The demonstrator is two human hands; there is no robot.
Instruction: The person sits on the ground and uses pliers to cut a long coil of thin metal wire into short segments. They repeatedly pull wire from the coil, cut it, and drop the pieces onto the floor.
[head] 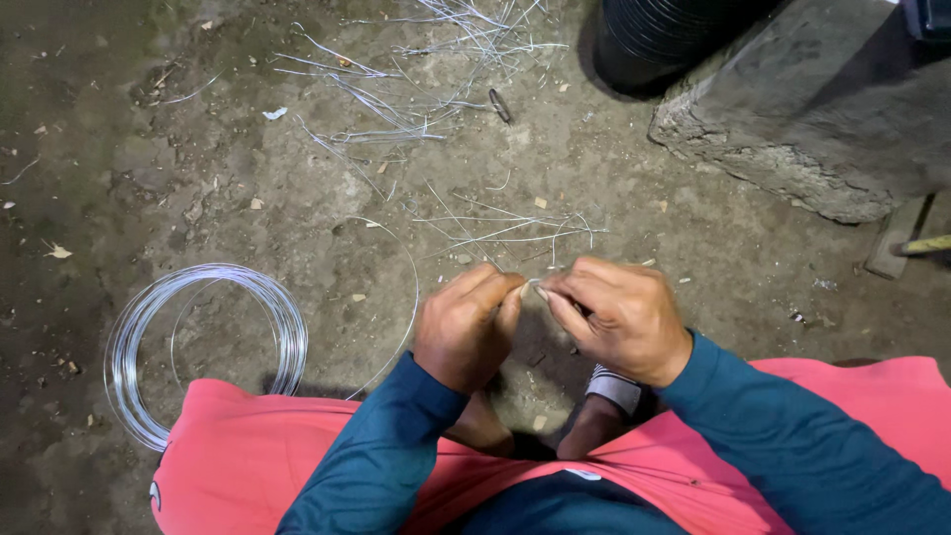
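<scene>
Both hands pinch thin wire at frame centre.
Left hand [464,327] and right hand [614,317] are closed on the wire [532,284], probably springy, light; grip near its end.

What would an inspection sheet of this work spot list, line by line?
Surface: bare dirt floor, rough and littered.
Job's things: thin wire pinched between both hands; wire coil lying on the floor at the left.
Clutter: cut wire pieces scattered ahead; small chips and debris.
Grips: left hand and right hand meet fingertip to fingertip on the wire.
Cables: nothing seen.
Surroundings: concrete block and a black ribbed drum at upper right.
</scene>
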